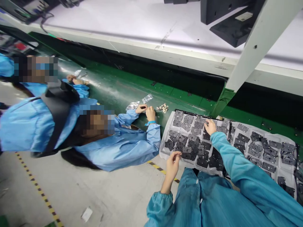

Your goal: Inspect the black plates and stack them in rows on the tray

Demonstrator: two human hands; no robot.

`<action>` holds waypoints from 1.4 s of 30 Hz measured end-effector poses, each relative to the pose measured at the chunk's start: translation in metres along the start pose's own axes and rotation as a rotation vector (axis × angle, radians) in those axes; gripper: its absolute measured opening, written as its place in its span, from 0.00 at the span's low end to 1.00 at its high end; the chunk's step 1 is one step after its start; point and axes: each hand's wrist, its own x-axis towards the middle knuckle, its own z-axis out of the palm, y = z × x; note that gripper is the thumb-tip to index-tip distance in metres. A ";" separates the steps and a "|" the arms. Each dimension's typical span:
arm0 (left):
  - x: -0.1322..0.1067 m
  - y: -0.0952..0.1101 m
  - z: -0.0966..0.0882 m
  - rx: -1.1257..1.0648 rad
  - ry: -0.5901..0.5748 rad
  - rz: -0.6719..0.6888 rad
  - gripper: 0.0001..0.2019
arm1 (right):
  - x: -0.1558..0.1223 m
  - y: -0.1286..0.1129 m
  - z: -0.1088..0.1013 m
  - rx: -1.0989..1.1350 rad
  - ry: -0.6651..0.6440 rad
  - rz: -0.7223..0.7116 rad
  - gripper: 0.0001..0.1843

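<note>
A white sheet (165,151) on the green bench holds several flat dark grey metal plates (189,142) in loose rows. My right hand (210,126), in a teal sleeve, lies over the far side of the sheet with its fingers bent down and pinched on one dark plate. At the sheet's near edge my left hand (174,160) has thumb and fingertips pressed together, right beside the nearest plates. What they hold is too small to make out.
A co-worker in a blue coat leans over the green conveyor belt (113,88), hands (146,112) by small shiny parts (163,107) and clear bags (147,98). Another person sits further left. A white slanted post (258,44) rises beside the sheet. Yellow-black tape (40,192) marks the floor.
</note>
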 end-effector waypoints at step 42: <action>-0.016 0.013 -0.051 0.278 0.059 0.259 0.10 | 0.053 -0.017 0.029 -0.331 -0.089 0.097 0.18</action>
